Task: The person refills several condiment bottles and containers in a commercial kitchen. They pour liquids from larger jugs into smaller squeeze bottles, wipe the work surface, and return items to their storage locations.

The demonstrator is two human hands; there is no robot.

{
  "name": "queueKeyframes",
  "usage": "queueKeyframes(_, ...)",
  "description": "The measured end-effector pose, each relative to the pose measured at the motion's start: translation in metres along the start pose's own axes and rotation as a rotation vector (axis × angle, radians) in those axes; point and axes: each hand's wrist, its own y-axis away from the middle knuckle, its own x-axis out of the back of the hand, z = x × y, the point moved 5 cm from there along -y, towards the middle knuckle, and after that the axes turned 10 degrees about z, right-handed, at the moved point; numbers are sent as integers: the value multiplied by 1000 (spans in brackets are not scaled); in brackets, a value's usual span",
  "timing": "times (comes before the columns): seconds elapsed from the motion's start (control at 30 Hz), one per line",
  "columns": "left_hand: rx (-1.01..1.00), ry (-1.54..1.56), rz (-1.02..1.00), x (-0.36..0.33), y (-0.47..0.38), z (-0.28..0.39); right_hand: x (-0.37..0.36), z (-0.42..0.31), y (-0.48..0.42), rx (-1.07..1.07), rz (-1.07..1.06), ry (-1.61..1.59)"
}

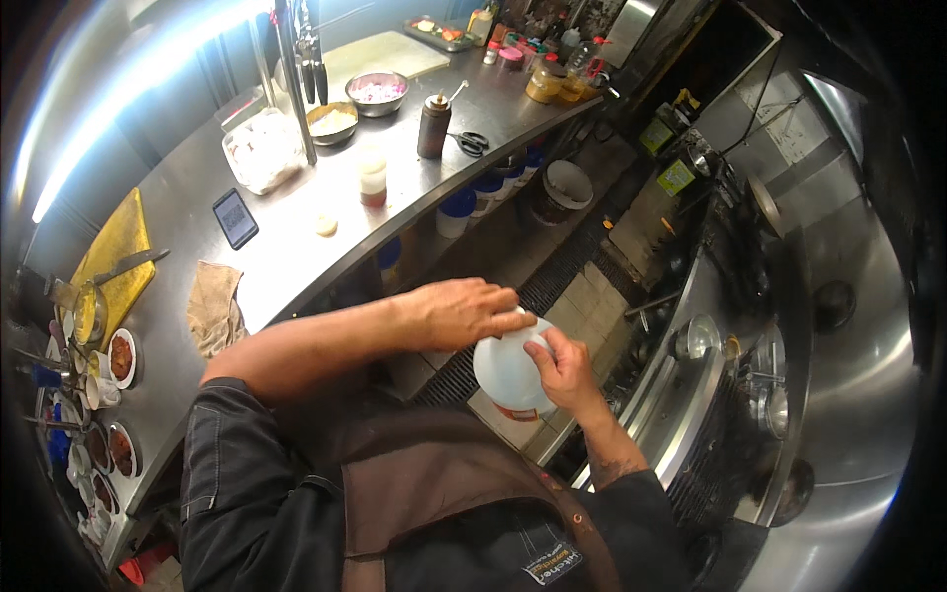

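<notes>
A white translucent plastic jug (510, 374) with a label near its base is held in front of my apron, over the floor. My right hand (566, 366) grips it near its neck. Over the top of the jug lies my left hand (470, 314), its fingers curled at the mouth; what they hold there is hidden. On the steel counter stand a squeeze bottle with pale and red contents (372, 177) and a dark squeeze bottle (434, 127). A small round pale lid or disc (325, 224) lies near the counter's edge.
The steel counter (174, 222) holds a phone (235, 217), a brown cloth (213, 307), a knife (129, 264) on a yellow cutting board (122, 244), a bowl of chopped onion (377, 92), scissors (470, 143) and dishes of food (121, 358). Cooking equipment with a metal bowl (697, 337) stands at right.
</notes>
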Motion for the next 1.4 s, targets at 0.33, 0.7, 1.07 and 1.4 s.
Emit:
queueKeyframes(0.33,508,-229,220,128,50,-121,-87,-56,-160,288,-50,42)
queueKeyframes(0.7,516,-118,278,168,70,-182,-134,-68,-284,432,-311,154)
queueKeyframes(1.07,988,-148,940,199,150,-235,-156,-71,-344,376,-441,278)
queueKeyframes(1.4,1388,-14,1027,59,276,-171,-183,-48,-366,253,-666,515)
